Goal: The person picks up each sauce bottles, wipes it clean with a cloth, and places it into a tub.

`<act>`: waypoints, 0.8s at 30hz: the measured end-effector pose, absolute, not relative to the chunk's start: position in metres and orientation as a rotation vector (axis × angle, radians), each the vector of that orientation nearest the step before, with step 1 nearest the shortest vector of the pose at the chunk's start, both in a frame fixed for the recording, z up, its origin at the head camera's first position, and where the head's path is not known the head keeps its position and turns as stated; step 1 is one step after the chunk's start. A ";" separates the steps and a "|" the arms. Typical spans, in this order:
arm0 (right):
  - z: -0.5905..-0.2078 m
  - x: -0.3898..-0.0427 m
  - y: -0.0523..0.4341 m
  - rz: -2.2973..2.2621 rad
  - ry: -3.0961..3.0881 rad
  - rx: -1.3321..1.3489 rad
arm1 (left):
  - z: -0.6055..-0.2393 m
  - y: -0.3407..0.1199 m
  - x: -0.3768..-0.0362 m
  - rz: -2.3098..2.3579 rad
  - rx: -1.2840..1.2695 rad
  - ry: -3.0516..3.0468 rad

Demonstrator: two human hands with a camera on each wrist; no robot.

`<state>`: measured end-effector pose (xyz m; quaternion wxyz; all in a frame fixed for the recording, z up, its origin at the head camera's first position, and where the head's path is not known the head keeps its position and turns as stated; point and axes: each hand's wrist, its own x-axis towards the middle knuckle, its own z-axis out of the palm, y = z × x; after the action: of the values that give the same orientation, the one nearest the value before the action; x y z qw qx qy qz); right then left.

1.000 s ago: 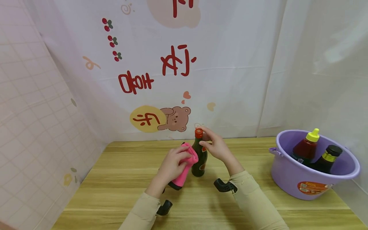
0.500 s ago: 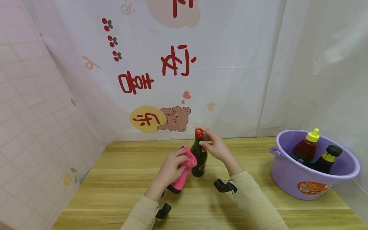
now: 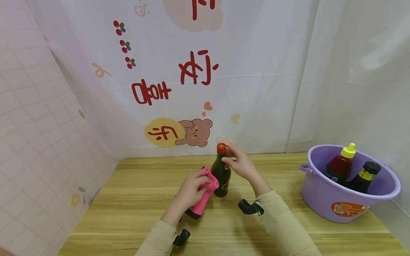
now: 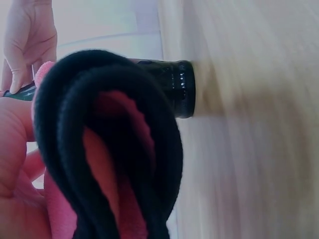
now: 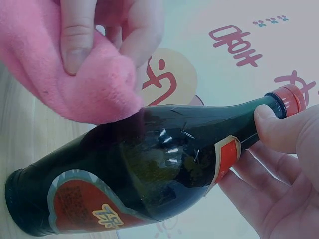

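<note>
Left hand (image 3: 192, 188) presses a gripped pink cloth (image 3: 205, 193) against the dark bottle (image 3: 221, 177); right hand (image 3: 240, 163) pinches its neck. Purple tub (image 3: 320, 192) stands well apart on the tabletop (image 3: 128, 199).

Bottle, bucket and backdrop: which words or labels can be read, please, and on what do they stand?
Backdrop: large red characters, seemingly mirrored; not readable.
Dark bottle, label: yellow characters, partly cut off; not readable.
Purple bucket, sticker: too small to read.
No text can be quoted with certainty.
</note>
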<state>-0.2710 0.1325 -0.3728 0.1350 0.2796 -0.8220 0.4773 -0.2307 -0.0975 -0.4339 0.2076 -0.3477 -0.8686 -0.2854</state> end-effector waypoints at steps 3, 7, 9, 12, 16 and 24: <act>-0.373 -0.271 0.133 1.387 -2.383 0.811 | -0.436 -0.097 -0.230 -0.785 -0.961 -2.456; -0.373 -0.270 0.133 1.355 -2.391 0.806 | -0.440 -0.096 -0.229 -0.758 -0.969 -2.486; -0.372 -0.270 0.133 1.344 -2.394 0.804 | -0.442 -0.095 -0.230 -0.741 -0.985 -2.479; -0.373 -0.270 0.133 1.346 -2.395 0.802 | -0.444 -0.094 -0.231 -0.722 -1.006 -2.468; -0.372 -0.269 0.133 1.354 -2.394 0.802 | -0.444 -0.093 -0.230 -0.710 -0.999 -2.499; -0.372 -0.269 0.133 1.347 -2.397 0.801 | -0.446 -0.092 -0.232 -0.624 -1.003 -2.581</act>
<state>-0.2688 0.1328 -0.3720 0.1383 0.2768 -0.8290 0.4659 -0.2320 -0.0918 -0.4463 0.1512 -0.3493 -0.8989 -0.2173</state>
